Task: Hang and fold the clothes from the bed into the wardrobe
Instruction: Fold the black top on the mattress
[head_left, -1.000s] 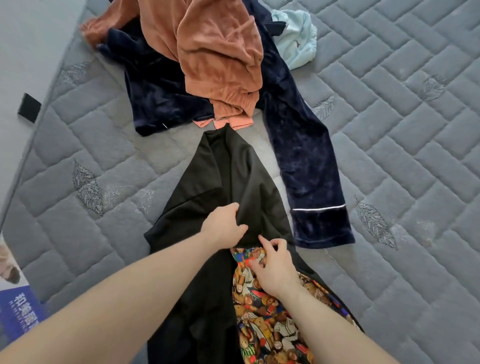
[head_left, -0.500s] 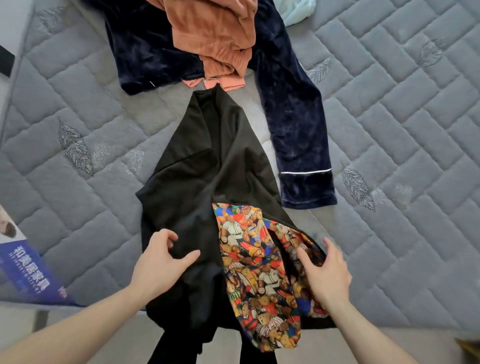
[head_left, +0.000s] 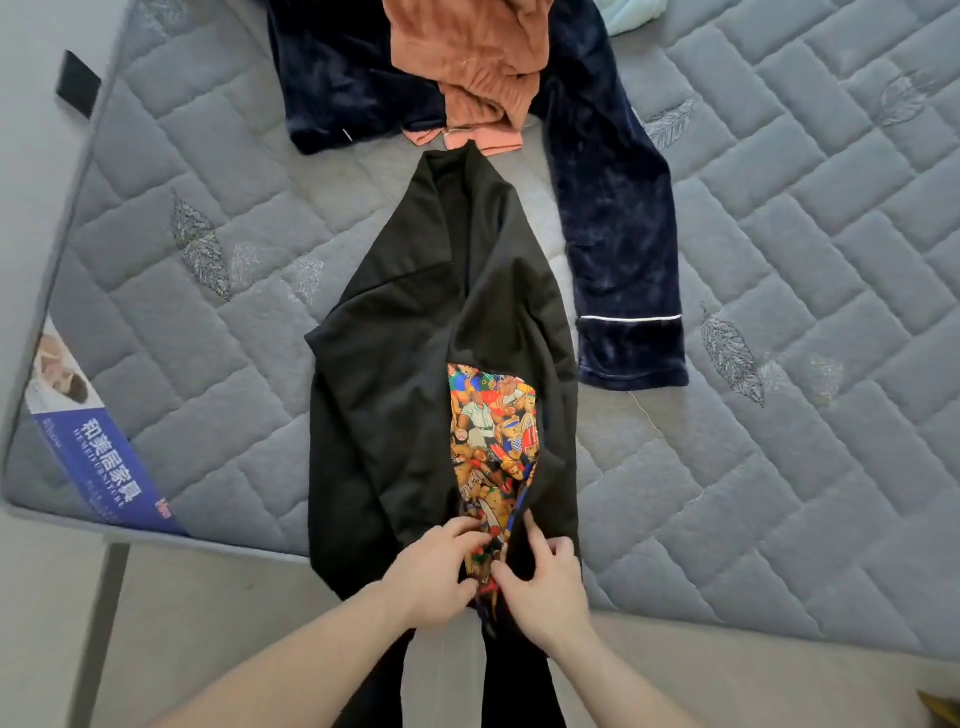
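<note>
A black garment (head_left: 415, 364) with a bright bear-print lining (head_left: 491, 436) lies lengthwise on the bed (head_left: 779, 415), its near end hanging over the edge. There the left hand (head_left: 431, 574) and right hand (head_left: 545, 592) both pinch its fabric. Navy trousers (head_left: 618, 249) lie at far right.

Top of the navy garment (head_left: 613, 197) and rust garment (head_left: 467, 57) beyond the upper edge
</note>
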